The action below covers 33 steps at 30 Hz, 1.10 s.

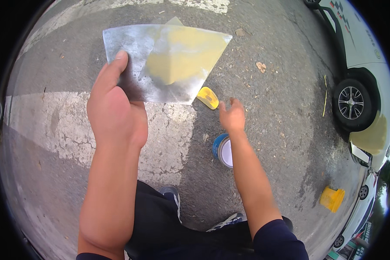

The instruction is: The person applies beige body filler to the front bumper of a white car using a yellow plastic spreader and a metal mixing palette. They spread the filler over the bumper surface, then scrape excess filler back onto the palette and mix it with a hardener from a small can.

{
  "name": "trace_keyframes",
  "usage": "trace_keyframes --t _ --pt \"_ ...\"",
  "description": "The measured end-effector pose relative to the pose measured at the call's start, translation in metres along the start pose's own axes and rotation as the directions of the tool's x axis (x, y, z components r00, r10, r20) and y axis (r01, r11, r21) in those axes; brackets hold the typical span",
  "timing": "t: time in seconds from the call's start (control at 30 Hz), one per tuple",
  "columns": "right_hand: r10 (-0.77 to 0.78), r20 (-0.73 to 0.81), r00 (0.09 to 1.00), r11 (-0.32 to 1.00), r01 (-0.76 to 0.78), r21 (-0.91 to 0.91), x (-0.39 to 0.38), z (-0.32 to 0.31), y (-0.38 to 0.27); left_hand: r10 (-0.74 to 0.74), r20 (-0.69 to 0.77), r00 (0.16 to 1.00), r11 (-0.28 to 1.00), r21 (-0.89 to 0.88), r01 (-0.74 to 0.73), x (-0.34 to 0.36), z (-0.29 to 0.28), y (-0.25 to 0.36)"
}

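Note:
My left hand (117,99) grips the lower left edge of a thin grey metal plate (130,41), thumb on its face. Pale yellow putty (177,58) is smeared over the plate's middle and right. A small pale corner of something (174,21) sticks out behind the plate's top edge; the rest of it is hidden. My right hand (232,116) is lower and to the right, thumb and fingers apart. Beside its thumb is a yellow, rounded flat thing (208,98), partly behind the plate; I cannot tell if they touch. Under my right forearm stands a blue tin (216,148) with a pale top.
A white car (364,39) stands at the right, its wheel (351,103) near and a yellowish patch (372,135) on its lower body. A yellow bucket (332,199) lies at lower right. White painted stripes (164,138) cross the asphalt. My shoes (172,197) are below.

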State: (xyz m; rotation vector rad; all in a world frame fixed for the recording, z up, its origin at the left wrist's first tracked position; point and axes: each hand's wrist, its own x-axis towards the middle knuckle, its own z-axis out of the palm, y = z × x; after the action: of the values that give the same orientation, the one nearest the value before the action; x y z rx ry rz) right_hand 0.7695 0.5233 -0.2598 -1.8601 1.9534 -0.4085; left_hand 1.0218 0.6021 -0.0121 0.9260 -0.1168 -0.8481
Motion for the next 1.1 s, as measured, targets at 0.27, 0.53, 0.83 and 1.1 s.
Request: trace_keyframes --t 0.27,0.53,0.83,1.1 --pt "0.101 0.31 0.945 0.958 -0.009 -0.286 0.072 0.057 -0.025 -0.021 -0.034 0.999 0.999 0.024 0.021 0.01 -0.023 0.02" --pt "-0.002 0.329 0.944 0.941 -0.109 0.321 0.053 -0.019 -0.021 -0.157 0.211 0.965 0.985 0.1 0.139 0.004 -0.007 -0.005" --pt "0.119 0.164 0.979 0.473 -0.201 0.858 -0.086 -0.215 0.001 -0.376 0.641 0.669 0.921 0.183 0.343 -0.057 0.037 -0.075" --pt "-0.016 0.191 0.982 0.178 -0.185 0.967 -0.127 -0.261 0.055 -0.609 0.681 0.407 0.784 0.441 0.436 -0.12 0.048 -0.112"
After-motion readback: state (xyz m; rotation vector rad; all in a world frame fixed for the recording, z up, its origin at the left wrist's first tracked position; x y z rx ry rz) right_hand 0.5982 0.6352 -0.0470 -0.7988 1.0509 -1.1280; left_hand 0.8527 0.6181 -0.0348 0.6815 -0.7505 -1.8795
